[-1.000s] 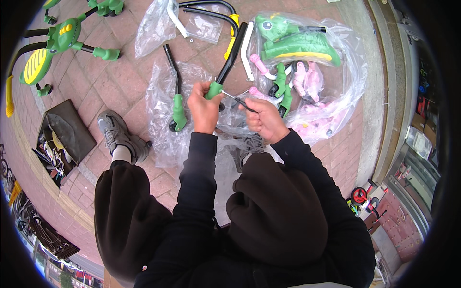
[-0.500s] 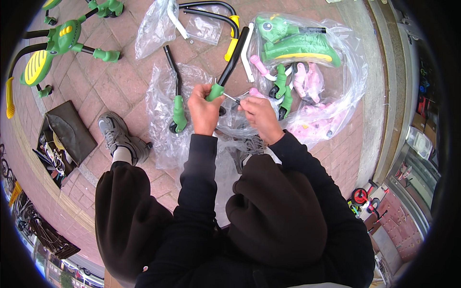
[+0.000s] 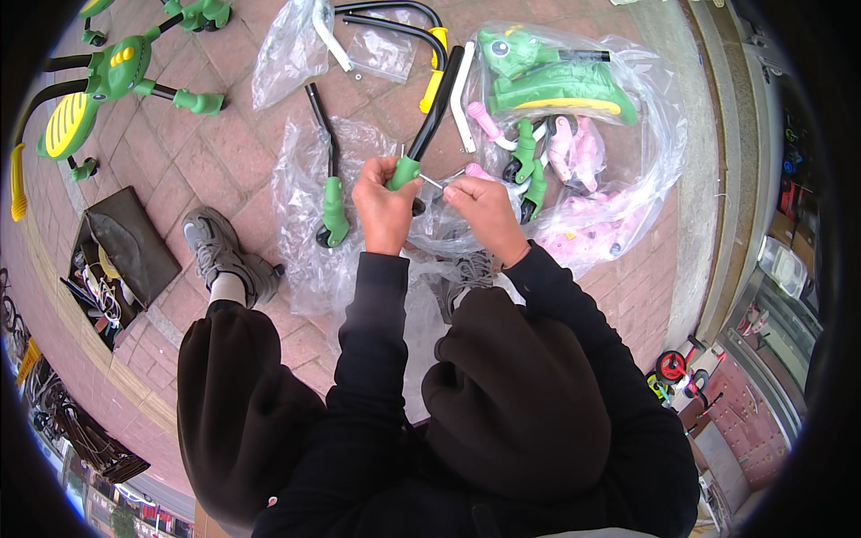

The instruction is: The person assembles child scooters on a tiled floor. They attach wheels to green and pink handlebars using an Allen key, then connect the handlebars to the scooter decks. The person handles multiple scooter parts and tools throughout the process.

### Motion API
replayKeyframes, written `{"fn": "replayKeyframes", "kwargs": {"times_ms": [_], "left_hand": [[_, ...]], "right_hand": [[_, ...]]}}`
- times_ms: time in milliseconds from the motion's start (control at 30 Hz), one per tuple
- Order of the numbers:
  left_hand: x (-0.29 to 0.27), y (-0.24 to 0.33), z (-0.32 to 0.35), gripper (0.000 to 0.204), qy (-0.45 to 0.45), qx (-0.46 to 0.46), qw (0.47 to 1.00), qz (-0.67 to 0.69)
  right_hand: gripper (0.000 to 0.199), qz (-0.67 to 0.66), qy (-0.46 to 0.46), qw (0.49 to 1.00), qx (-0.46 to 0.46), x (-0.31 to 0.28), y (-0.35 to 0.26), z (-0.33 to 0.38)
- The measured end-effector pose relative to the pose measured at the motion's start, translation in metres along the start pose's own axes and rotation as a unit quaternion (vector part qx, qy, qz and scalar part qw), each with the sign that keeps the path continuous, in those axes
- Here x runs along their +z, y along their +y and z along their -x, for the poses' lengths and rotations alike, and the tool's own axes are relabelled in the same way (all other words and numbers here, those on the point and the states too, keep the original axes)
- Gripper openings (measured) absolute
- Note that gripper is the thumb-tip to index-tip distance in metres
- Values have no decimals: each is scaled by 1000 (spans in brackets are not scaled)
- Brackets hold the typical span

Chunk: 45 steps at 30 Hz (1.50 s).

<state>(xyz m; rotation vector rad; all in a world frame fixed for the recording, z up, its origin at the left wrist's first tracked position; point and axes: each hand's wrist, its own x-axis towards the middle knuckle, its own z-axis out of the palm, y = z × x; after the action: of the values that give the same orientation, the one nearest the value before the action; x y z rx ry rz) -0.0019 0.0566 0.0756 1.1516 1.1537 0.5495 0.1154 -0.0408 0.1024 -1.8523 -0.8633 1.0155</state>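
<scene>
Pink brick paving [image 3: 211, 157] spreads under everything. On its right side lies a clear plastic bag [image 3: 662, 152] holding a green-and-yellow animal-shaped ride-on body [image 3: 560, 90], with pink parts [image 3: 574, 235] below. An assembled green ride-on toy [image 3: 121, 70] with a yellow-striped seat stands at the upper left; nearer, a dark tool case [image 3: 134, 247] gapes over cables. A black handlebar [image 3: 399, 25] with yellow grips rests at top centre.

Below that, the black tube leg [image 3: 437, 103] slants down into its green foot [image 3: 405, 172], raised between the hands. A similar leg [image 3: 333, 202], green-footed and wheeled, lies on plastic to the left. The left hand [image 3: 384, 206] grips the green foot, thumb against it; the right hand [image 3: 487, 215] is closed around a screwdriver [image 3: 431, 182], its handle hidden and its thin metal shaft reaching the foot's side.
</scene>
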Motion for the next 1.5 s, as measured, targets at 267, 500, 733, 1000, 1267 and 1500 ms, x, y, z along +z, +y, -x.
{"fn": "replayKeyframes", "kwargs": {"times_ms": [267, 500, 733, 1000, 1267, 1500], "left_hand": [[3, 1, 2, 29, -2, 25, 1000, -6], [2, -1, 4, 28, -8, 18, 1000, -6], [3, 0, 5, 27, -19, 20, 1000, -4], [5, 3, 3, 32, 5, 31, 999, -26], [1, 3, 6, 33, -34, 35, 997, -54], [1, 4, 4, 33, -7, 11, 1000, -22]], "right_hand": [[18, 3, 7, 1000, 21, -3, -12, 4], [14, 231, 46, 950, -202, 0, -9, 5], [14, -250, -88, 932, 247, -10, -11, 6], [14, 244, 50, 952, -179, 0, -7, 3], [16, -288, -121, 913, 261, -13, -7, 1], [19, 218, 44, 965, -136, 4, -4, 6]]}}
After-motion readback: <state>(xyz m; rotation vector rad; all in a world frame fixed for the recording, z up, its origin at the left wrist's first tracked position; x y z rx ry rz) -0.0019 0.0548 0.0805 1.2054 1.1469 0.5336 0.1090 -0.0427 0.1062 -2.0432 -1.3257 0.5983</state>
